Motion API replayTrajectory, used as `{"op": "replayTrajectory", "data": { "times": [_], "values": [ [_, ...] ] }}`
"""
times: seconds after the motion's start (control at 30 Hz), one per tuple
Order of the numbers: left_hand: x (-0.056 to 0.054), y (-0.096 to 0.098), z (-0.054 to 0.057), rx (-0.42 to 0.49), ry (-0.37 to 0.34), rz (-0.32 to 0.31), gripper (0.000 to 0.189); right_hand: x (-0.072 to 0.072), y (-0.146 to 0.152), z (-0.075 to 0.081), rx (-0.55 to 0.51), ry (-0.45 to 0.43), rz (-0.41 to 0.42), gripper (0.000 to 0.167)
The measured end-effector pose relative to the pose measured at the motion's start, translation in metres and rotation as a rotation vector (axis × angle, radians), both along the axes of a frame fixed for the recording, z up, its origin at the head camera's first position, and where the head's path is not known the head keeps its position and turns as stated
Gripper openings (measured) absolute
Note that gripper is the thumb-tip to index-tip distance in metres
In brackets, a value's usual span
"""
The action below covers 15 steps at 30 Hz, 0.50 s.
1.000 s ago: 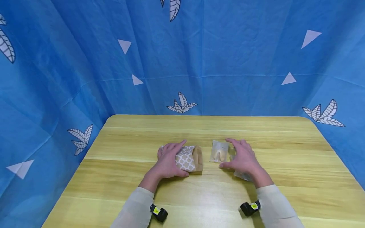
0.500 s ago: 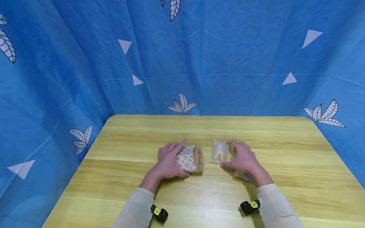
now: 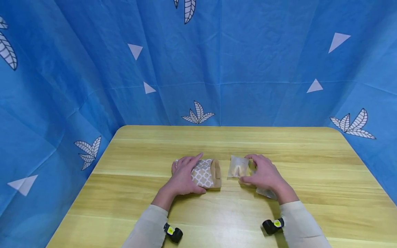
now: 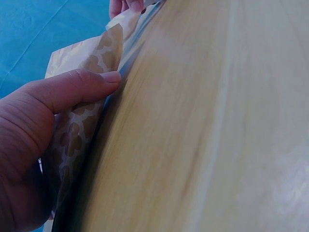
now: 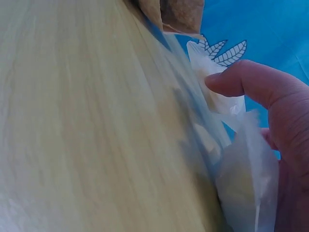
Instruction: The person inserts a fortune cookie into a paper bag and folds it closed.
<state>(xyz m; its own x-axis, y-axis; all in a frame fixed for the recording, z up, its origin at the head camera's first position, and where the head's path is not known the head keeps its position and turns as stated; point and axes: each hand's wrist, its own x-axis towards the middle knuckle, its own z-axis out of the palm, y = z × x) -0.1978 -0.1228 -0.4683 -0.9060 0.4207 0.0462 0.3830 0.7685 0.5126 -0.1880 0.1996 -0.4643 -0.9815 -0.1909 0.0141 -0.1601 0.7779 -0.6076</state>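
A paper bag with a tan and white lattice print [image 3: 202, 174] lies on its side, its brown mouth facing right. My left hand [image 3: 183, 174] grips it from the left, thumb along the near side and fingers over the top and far side. To the right of the bag's mouth is a small translucent packet [image 3: 238, 166] with a pale tan piece inside. My right hand [image 3: 263, 174] holds this packet at its right edge, thumb at the near corner and index finger at the far corner. A second translucent packet [image 3: 267, 193] lies partly hidden under the right hand.
The wooden table [image 3: 217, 220] has rounded far corners. A blue curtain [image 3: 257, 62] with leaf and triangle prints hangs behind it and along the left. Small black cameras sit on the left wrist [image 3: 173, 233] and right wrist [image 3: 273, 226].
My right hand has shifted slightly toward the near side, and the packet at its fingertips has moved a little with it. The left hand and the paper bag have stayed put.
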Motion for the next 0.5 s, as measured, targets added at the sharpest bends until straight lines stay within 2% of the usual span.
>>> {"op": "replayTrajectory", "data": {
  "times": [0.5],
  "values": [
    [-0.002,-0.001,-0.002,0.007,0.004,-0.002,0.126,0.004,-0.017,0.012,-0.128,0.036,0.090,0.076]
  ]
}}
